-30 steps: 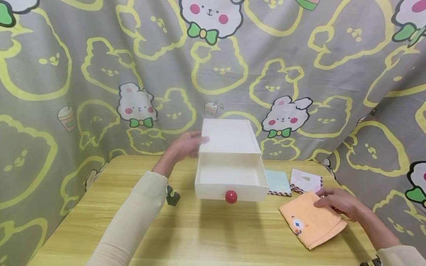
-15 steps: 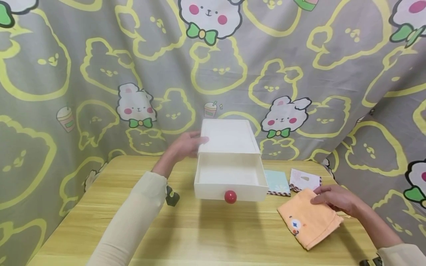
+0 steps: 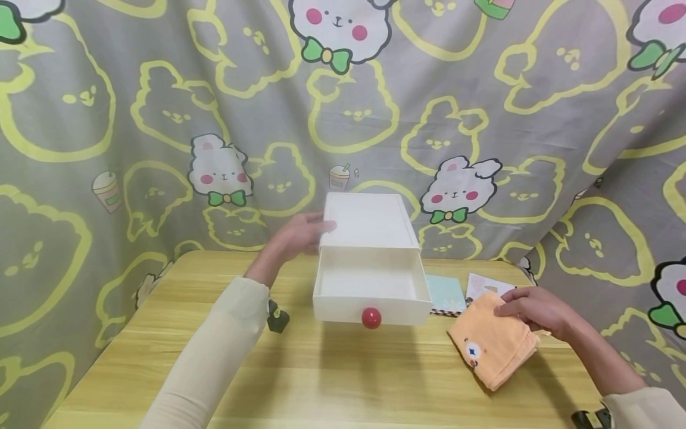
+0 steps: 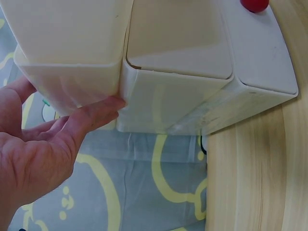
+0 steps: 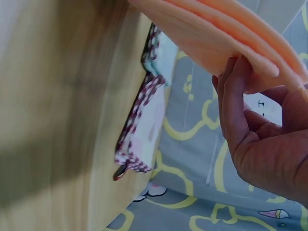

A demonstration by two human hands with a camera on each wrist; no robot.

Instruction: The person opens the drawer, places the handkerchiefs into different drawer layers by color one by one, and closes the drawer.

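A white drawer unit [image 3: 370, 220] stands mid-table, its top drawer [image 3: 370, 280] pulled out, with a red knob [image 3: 371, 318] and nothing visible inside. My left hand [image 3: 301, 233] rests against the unit's left side, thumb over the top edge. In the left wrist view, the straight fingers [image 4: 96, 113] of that hand lie along the upper box's wall. On the right, my right hand [image 3: 538, 310] pinches a folded orange towel [image 3: 493, 342] with an embroidered animal face. The towel is tilted above the table, its layers [image 5: 226, 38] hanging in the right wrist view.
Behind the towel lie a light blue folded cloth [image 3: 446, 293] and a pale pink-white one [image 3: 485, 283], both with checked edging. More drawers [image 4: 178, 91] are stacked beneath the top one. A patterned curtain [image 3: 257, 119] backs the wooden table [image 3: 241, 381].
My right hand has moved slightly left and toward the back with the orange towel, which now overlaps the pale cloth more and tilts further. The left hand and drawer unit have stayed put.
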